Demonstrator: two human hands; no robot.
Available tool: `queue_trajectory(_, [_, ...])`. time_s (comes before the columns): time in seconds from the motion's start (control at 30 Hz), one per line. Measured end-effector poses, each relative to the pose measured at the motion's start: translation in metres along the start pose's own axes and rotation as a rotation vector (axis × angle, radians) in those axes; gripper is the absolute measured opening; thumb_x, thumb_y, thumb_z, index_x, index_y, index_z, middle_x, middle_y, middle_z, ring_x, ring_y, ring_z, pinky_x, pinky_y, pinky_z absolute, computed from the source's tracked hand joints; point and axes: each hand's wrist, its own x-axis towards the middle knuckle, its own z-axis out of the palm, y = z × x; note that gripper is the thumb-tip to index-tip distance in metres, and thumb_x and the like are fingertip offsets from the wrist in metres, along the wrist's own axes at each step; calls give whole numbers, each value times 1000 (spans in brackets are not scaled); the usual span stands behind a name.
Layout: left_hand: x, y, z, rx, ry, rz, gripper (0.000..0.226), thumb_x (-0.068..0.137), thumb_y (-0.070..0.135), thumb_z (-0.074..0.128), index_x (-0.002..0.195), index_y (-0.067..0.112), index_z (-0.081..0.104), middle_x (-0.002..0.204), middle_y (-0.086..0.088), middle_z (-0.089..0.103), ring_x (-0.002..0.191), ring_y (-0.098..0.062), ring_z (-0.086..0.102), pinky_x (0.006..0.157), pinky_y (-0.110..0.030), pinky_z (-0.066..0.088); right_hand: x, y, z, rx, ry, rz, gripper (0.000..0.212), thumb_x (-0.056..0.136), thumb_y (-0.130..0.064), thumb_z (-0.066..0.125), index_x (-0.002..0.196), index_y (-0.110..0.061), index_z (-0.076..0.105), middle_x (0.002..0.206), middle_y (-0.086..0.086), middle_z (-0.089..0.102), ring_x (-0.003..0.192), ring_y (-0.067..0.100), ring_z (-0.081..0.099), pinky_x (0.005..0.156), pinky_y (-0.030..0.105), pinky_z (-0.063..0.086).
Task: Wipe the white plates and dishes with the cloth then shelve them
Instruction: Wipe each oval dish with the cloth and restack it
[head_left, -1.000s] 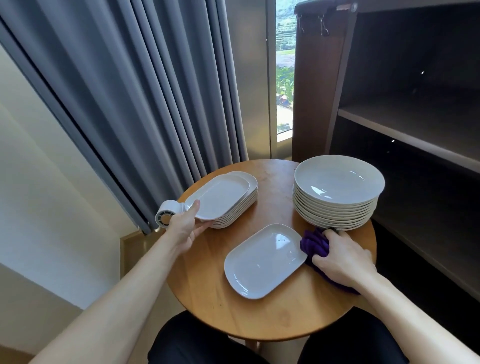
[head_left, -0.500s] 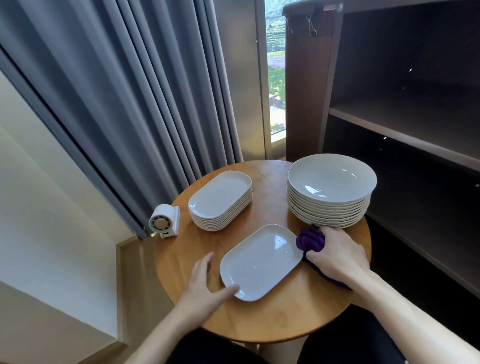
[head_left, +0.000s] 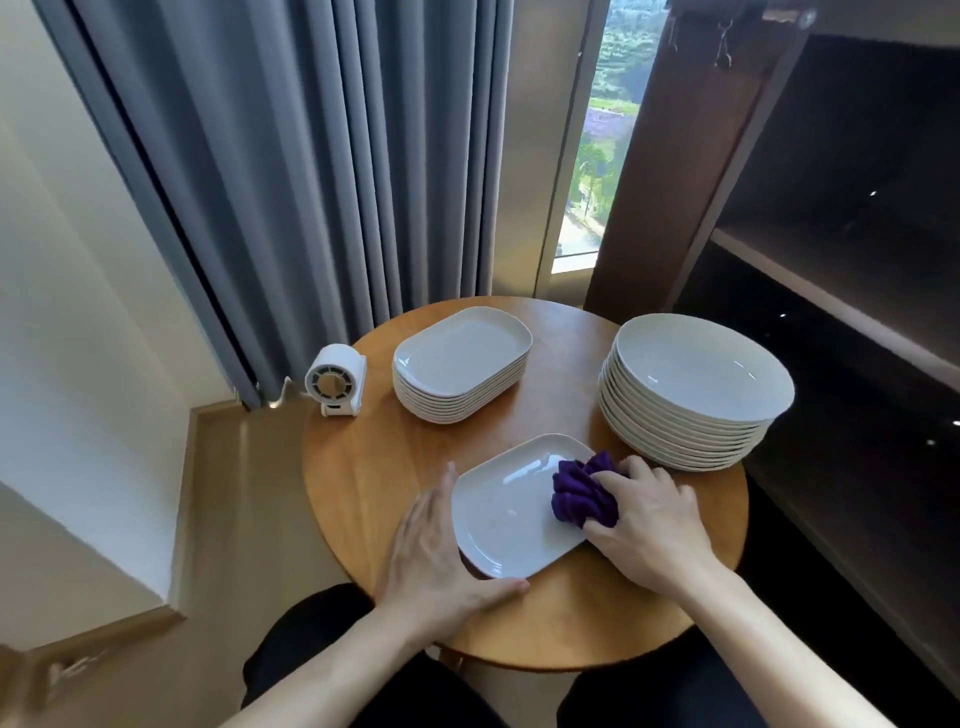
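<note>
A single white rectangular plate (head_left: 506, 512) lies flat on the round wooden table (head_left: 597, 629), near its front. My left hand (head_left: 434, 558) rests against the plate's left and front rim, fingers straight and thumb along the near edge. My right hand (head_left: 644, 525) grips a bunched purple cloth (head_left: 579, 493) and presses it on the right part of the plate. Behind stand a stack of white rectangular plates (head_left: 460, 364) and, to the right, a taller stack of round white dishes (head_left: 696, 389).
A small white fan-like device (head_left: 335, 379) stands at the table's left rim. A dark wooden shelf unit (head_left: 841, 291) with open shelves rises on the right, close to the table. Grey curtains (head_left: 322, 156) hang behind. My knees are under the near edge.
My left hand came back from the far stack to the single plate's rim. My right hand brought the cloth from beside the plate onto its surface.
</note>
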Motion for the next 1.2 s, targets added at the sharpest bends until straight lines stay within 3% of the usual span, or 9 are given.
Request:
queue_trajectory(0.13, [1, -1, 3, 5, 26, 25, 149, 45, 88, 69, 159, 34, -9, 166, 15, 18, 152, -8, 14, 126, -33, 14, -8, -39, -3, 36, -170, -151, 49, 77, -62, 54, 117, -36, 62, 108, -11, 52, 102, 19, 48, 82, 37, 32])
queue_trajectory(0.27, [0, -3, 3, -50, 25, 12, 141, 47, 81, 73, 153, 47, -13, 164, 22, 20, 153, -11, 16, 125, -36, 18, -4, -82, -4, 138, -275, -269, 36, 74, -52, 62, 103, -30, 65, 93, -8, 51, 91, 21, 53, 82, 41, 44])
queue_trajectory(0.37, [1, -2, 4, -62, 28, 1, 146, 42, 83, 75, 153, 49, -13, 162, 25, 21, 153, -11, 15, 125, -36, 16, 11, -89, -7, 234, -319, -199, 23, 71, -40, 69, 85, -23, 62, 82, -5, 60, 81, 18, 58, 74, 41, 50])
queue_trajectory(0.5, [3, -2, 3, -56, 20, -6, 153, 37, 87, 76, 156, 42, -9, 164, 23, 20, 150, -1, 12, 126, -30, 9, 27, -90, -4, 300, -283, -59, 15, 71, -34, 67, 82, -25, 62, 76, -5, 66, 77, 18, 64, 71, 38, 54])
queue_trajectory(0.6, [2, -2, 1, -44, 28, 6, 150, 37, 86, 75, 154, 42, -8, 162, 23, 23, 145, 3, 14, 123, -24, 8, 41, -81, -4, 293, -230, 36, 17, 75, -35, 63, 90, -28, 62, 86, -5, 69, 86, 23, 67, 64, 31, 47])
queue_trajectory(0.7, [0, -2, 2, 1, 38, 28, 148, 41, 86, 73, 155, 40, -8, 162, 22, 23, 149, -5, 18, 123, -22, 4, 57, -61, -12, -11, -102, 153, 38, 84, -46, 60, 117, -29, 58, 118, 6, 60, 112, 36, 60, 90, 41, 44])
queue_trajectory(0.8, [-1, 0, 1, 1, 42, 31, 146, 42, 87, 72, 155, 41, -8, 162, 24, 21, 150, -3, 15, 123, -23, -2, 63, -54, -14, -153, -38, 209, 45, 92, -51, 54, 128, -23, 54, 126, 12, 53, 119, 39, 54, 100, 49, 37])
queue_trajectory(1.0, [0, 3, 0, -12, 4, 33, 148, 45, 87, 73, 156, 39, -12, 165, 26, 15, 152, 2, 9, 126, -28, -2, 49, -94, 1, -103, 8, -36, 19, 95, -32, 50, 112, -23, 54, 116, 5, 59, 112, 32, 61, 82, 42, 36])
queue_trajectory(1.2, [-3, 5, -1, -35, 19, -20, 153, 39, 88, 74, 156, 43, -15, 164, 20, 24, 153, -5, 11, 124, -23, -1, 9, -118, 8, -55, -103, -300, 30, 88, -46, 54, 110, -25, 52, 111, 0, 57, 100, 31, 60, 79, 43, 31])
